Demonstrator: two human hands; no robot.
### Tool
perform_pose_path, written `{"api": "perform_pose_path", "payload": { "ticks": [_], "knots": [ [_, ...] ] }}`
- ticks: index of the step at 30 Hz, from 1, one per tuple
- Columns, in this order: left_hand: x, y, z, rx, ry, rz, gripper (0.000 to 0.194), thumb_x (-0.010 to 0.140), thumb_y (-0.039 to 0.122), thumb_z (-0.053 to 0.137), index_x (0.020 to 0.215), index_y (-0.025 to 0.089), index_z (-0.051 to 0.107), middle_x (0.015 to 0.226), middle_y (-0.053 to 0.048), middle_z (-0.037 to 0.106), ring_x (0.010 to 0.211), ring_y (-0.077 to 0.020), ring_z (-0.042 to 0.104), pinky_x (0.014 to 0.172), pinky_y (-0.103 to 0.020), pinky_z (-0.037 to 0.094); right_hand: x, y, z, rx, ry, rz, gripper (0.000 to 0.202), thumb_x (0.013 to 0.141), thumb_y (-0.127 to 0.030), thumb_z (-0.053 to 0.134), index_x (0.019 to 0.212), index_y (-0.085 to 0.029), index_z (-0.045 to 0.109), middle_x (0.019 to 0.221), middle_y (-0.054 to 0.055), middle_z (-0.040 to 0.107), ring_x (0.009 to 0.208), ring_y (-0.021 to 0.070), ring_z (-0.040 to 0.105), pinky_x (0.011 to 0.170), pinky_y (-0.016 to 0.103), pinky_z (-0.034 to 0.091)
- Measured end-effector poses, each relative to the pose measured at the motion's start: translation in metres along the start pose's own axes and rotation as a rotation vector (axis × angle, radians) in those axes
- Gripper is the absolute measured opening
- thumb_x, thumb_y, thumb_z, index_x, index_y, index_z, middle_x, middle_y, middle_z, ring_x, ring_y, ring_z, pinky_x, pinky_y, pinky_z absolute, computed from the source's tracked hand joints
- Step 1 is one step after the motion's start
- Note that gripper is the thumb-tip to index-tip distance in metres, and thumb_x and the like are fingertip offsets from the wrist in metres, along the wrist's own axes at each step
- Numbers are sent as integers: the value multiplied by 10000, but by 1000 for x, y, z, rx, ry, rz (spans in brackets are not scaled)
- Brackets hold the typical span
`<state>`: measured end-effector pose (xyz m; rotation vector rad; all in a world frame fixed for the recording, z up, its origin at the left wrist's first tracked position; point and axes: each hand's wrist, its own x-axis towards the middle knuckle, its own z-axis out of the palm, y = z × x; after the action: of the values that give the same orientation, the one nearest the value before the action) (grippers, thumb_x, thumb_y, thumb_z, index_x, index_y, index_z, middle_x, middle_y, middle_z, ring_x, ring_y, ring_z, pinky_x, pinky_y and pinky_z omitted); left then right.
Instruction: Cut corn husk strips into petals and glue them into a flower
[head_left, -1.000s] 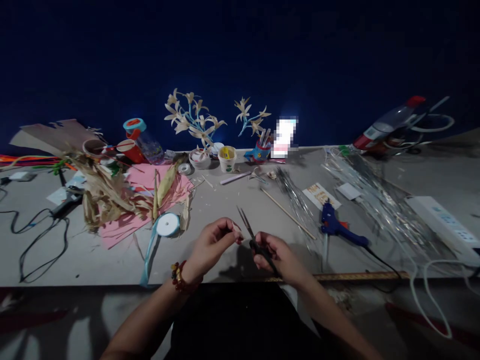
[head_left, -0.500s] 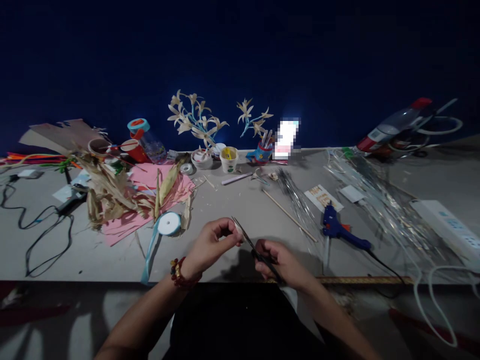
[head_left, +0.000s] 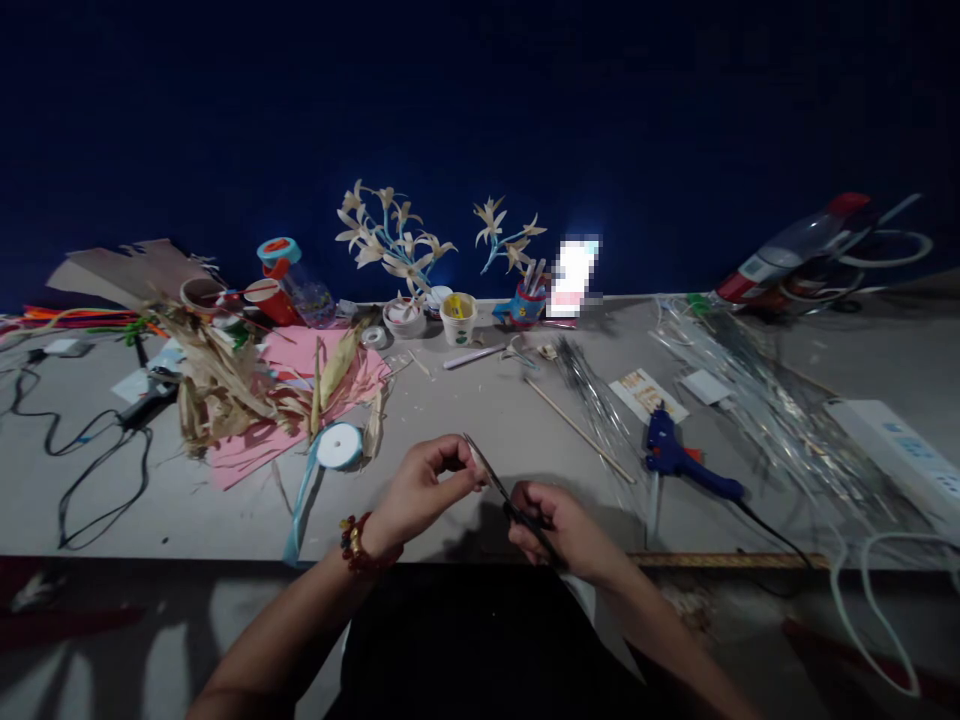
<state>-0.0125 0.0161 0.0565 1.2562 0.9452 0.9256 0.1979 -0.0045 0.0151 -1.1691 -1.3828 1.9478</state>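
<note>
The right hand (head_left: 561,525) grips the scissors (head_left: 525,518) by the handles, its fingers closed around them; the hand partly covers the loops. The blades point up and to the left and lie close to each other; whether they are fully closed cannot be told. The left hand (head_left: 424,490) has thumb and forefinger pressed together on a small pale piece (head_left: 480,460) beside the blades, above the front part of the table (head_left: 450,400). The fingers and blades hide most of this piece, so its shape is unclear, as is any contact with the scissors. A ribbon roll (head_left: 339,446) lies left of the hands; a blue glue gun (head_left: 671,455) lies to the right. The bright screen (head_left: 573,280) at the back is pixelated and unreadable. The right picture edge cuts off the power strip (head_left: 892,450).
</note>
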Motion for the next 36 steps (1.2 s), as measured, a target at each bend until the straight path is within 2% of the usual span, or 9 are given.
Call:
{"api": "perform_pose_path", "payload": {
  "ticks": [8, 11, 13, 16, 19, 25, 30, 34, 36],
  "knots": [
    [0, -4, -2, 18, -3, -13, 215, 858, 325, 685, 748, 167, 589, 760, -35, 653, 728, -148, 585, 734, -272, 455, -1, 3, 0, -50, 30, -1, 508, 665, -531, 817, 651, -224, 412, 485, -105, 410, 421, 67, 400, 422, 196, 269],
    [1, -4, -4, 61, 8, -22, 229, 844, 342, 692, 739, 171, 582, 743, -29, 642, 712, -149, 579, 716, -269, 455, 1, 2, -2, 3, 96, 1, 506, 679, -553, 804, 679, -228, 415, 477, -99, 450, 404, 69, 399, 420, 203, 271],
    [1, -2, -4, 112, -7, -19, 222, 845, 334, 684, 735, 171, 581, 727, -29, 641, 707, -152, 577, 712, -269, 452, 4, 0, -2, 83, 195, -40, 485, 670, -548, 813, 739, -227, 455, 565, -71, 540, 452, 88, 468, 442, 213, 325],
    [2, 0, -3, 233, -66, 12, 172, 848, 276, 652, 724, 168, 602, 709, -25, 653, 708, -155, 582, 719, -267, 447, 13, -7, 0, 168, 291, -165, 470, 608, -437, 883, 822, -223, 523, 757, -28, 635, 632, 128, 584, 567, 236, 448],
    [3, 1, -1, 370, -115, 58, 113, 830, 209, 629, 723, 174, 625, 713, -8, 665, 709, -152, 596, 726, -257, 447, 24, -15, 4, 207, 255, -250, 418, 621, -320, 887, 848, -218, 552, 794, -24, 650, 708, 135, 597, 670, 248, 486],
    [4, 1, -3, 552, -164, 142, 81, 816, 161, 608, 764, 191, 661, 768, -18, 705, 718, -165, 631, 719, -258, 464, 34, -26, 11, 204, 234, -249, 410, 585, -228, 878, 849, -210, 566, 752, -39, 628, 678, 125, 588, 651, 235, 478],
    [5, 2, -8, 500, -168, 135, 93, 829, 162, 586, 777, 192, 657, 773, -15, 688, 731, -164, 616, 733, -268, 467, 33, -24, 9, 244, 262, -259, 395, 585, -227, 865, 834, -223, 558, 782, -27, 657, 687, 140, 604, 660, 253, 483],
    [5, 0, -9, 401, -97, 104, 86, 846, 194, 601, 777, 178, 649, 757, -25, 658, 729, -163, 584, 725, -272, 451, 30, -21, 7, 241, 324, -256, 378, 605, -236, 863, 803, -225, 541, 778, -15, 662, 672, 145, 596, 609, 247, 453],
    [4, -6, -7, 267, -29, 74, 107, 873, 243, 613, 801, 171, 645, 777, -32, 647, 752, -164, 578, 736, -271, 448, 29, -21, 8, 267, 358, -268, 386, 607, -243, 867, 816, -225, 544, 783, -13, 655, 653, 138, 579, 555, 234, 426]
  ]
}}
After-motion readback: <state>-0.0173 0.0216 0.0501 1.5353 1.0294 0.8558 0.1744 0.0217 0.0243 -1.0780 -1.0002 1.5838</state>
